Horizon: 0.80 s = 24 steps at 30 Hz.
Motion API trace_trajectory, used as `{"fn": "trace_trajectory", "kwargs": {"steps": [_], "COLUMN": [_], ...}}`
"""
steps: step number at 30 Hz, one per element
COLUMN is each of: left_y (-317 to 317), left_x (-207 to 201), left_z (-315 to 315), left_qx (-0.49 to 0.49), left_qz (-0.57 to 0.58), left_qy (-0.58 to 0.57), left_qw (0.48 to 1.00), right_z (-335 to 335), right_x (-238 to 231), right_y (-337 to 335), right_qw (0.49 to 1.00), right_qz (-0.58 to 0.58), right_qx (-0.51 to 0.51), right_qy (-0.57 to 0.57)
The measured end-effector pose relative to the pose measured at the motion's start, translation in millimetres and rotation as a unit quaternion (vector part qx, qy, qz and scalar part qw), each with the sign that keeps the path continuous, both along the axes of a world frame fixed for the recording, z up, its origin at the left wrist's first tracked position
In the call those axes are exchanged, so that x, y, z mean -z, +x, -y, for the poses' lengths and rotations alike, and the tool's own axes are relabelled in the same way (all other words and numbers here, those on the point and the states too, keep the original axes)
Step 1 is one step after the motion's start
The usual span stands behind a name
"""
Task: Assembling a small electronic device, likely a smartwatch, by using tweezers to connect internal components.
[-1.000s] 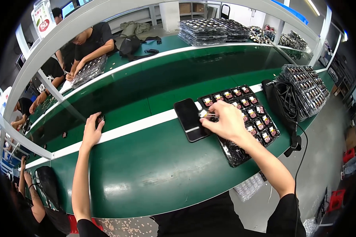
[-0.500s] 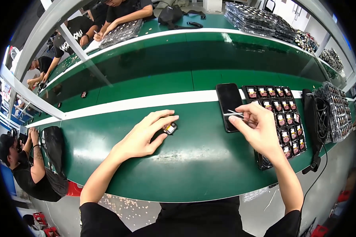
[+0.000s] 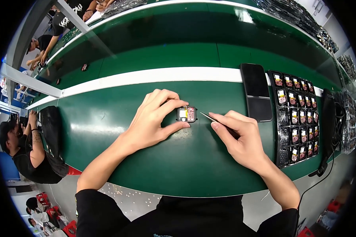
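Observation:
A small black watch case (image 3: 186, 113) lies on the green bench, its inside showing with a silver block, a yellow strip and a reddish part. My left hand (image 3: 152, 118) grips it by its top and bottom edges, between thumb and fingers. In my right hand (image 3: 241, 136) is a pair of tweezers (image 3: 219, 123), pinched between thumb and fingers. Their tip points at the case from the right, a short gap away. Whether the tips hold anything is too small to tell.
A dark phone (image 3: 257, 93) lies beyond my right hand. Right of it is a black tray (image 3: 281, 136) with several similar watch cases. A black bag and cable (image 3: 328, 130) and stacked trays (image 3: 347, 122) stand farther right. Co-workers sit at the left, one beside a black bag (image 3: 51, 130).
My right hand with the tweezers has come left and down from over the phone toward the watch case. My left hand now grips the case's edges, and the view has shifted.

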<state>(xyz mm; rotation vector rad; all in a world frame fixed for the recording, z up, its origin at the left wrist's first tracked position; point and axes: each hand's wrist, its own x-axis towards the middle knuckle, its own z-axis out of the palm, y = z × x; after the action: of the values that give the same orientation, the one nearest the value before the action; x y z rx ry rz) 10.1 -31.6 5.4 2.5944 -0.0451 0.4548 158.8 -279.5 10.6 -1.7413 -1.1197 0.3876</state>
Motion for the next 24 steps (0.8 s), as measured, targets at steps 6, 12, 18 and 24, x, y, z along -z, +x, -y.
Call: {"fn": "trace_trajectory", "kwargs": {"steps": [6,12,18,24], "left_y": [-5.3,-2.4,-2.6,-2.9], "left_x": [-8.3,-8.1,-5.3,-2.8], "left_z": [4.0,-1.0,-0.9,-1.0], "left_qx": [0.049,0.101,0.099,0.098], "left_qz": [-0.061,-0.081,-0.085,-0.081], "left_qy": [-0.1,-0.085,-0.092,-0.078], "left_qw": [0.992,0.988,0.987,0.989], "right_z": [0.4,-2.8,-8.9,-9.9], "right_x": [0.5,5.4,9.0,12.1], "right_y": [-0.8,1.4,-1.9,-2.8], "right_qw": [0.996,1.0,0.999,0.999], "right_qz": [-0.087,-0.009,0.024,0.037], "right_qx": [0.027,-0.011,-0.01,-0.004], "right_qy": [0.015,0.019,0.018,0.022]}}
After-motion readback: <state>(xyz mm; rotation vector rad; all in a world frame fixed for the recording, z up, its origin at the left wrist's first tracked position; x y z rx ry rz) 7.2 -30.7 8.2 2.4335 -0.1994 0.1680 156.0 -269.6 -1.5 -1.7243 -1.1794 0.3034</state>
